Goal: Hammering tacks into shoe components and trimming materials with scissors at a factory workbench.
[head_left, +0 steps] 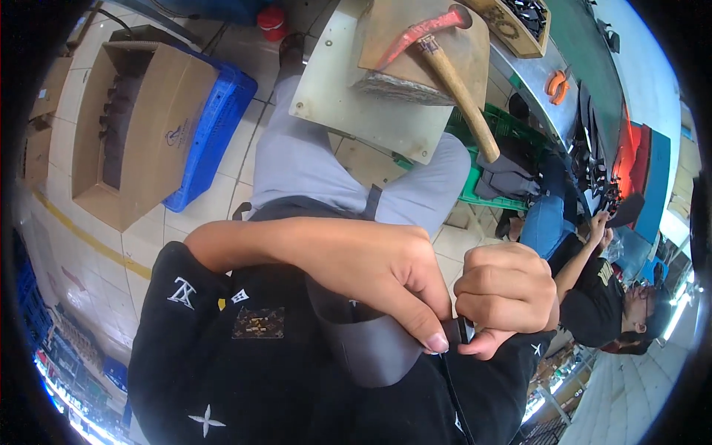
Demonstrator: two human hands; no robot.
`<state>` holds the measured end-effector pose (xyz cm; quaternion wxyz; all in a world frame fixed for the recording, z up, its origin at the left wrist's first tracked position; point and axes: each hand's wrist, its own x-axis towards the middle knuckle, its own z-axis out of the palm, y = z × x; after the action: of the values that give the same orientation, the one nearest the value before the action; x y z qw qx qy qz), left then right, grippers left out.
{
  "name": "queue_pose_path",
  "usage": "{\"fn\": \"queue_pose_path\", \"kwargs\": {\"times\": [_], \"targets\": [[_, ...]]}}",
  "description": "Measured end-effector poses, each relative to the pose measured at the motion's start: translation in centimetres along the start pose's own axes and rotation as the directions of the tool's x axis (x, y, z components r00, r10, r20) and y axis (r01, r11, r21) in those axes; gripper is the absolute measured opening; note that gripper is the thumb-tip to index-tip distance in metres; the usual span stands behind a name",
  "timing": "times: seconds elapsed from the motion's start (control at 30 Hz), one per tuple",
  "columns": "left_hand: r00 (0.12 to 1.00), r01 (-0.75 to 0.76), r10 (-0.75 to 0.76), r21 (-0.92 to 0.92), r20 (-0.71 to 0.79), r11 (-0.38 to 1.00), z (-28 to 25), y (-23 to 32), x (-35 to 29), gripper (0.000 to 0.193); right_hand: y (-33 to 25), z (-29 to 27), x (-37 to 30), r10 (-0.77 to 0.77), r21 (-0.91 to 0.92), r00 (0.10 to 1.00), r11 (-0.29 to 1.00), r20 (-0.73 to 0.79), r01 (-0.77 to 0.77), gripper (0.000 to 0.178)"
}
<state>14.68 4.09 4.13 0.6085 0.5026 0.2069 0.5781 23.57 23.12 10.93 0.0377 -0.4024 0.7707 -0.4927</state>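
Observation:
Close to my chest, both hands meet over a dark grey flexible strip (374,352) that bends in a smooth curve. My left hand (363,271) is closed, its thumb pressing the strip's end near the right hand. My right hand (506,293) is curled in a fist, thumb and fingers pinching a small black piece (465,331) at that end. Whether this piece is part of the strip I cannot tell. A thin dark line runs down below the fingers over my black top. Beyond my knees a hammer (456,93) with red head and wooden handle lies on a worn block (415,55).
The block rests on a metal plate (326,81) between my legs. At left, an open cardboard box (159,141) sits on a blue crate (230,96). At right are a green crate (486,194), orange-handled cutters (558,85) on a bench, and a co-worker (593,311) handling dark pieces.

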Motion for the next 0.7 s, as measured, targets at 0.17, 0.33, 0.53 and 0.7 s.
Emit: {"fn": "queue_pose_path", "kwargs": {"times": [0.17,0.33,0.53,0.7], "targets": [[0.996,0.066,-0.063,0.054,-0.056,0.996,-0.3,1.2,-0.1,0.027,1.0,-0.6,-0.9,0.022,0.009,0.999,1.0,0.026,-0.022,0.043],[0.822,0.261,-0.028,0.333,-0.569,0.906,-3.7,6.5,-3.6,0.02,2.3,-0.8,-3.3,0.34,-0.28,0.846,0.836,-0.41,-0.472,0.046],[0.117,0.603,0.958,0.785,-0.26,0.14,-18.9,23.4,-11.1,0.041,3.8,1.5,-10.2,0.334,-0.107,0.493,0.733,-0.803,-0.671,0.03],[-0.293,0.558,0.877,0.677,-0.381,0.48,-21.4,23.0,-16.1,0.043,6.7,-0.6,-17.8,0.094,0.047,-0.003,0.464,-0.996,-0.885,0.025]]}}
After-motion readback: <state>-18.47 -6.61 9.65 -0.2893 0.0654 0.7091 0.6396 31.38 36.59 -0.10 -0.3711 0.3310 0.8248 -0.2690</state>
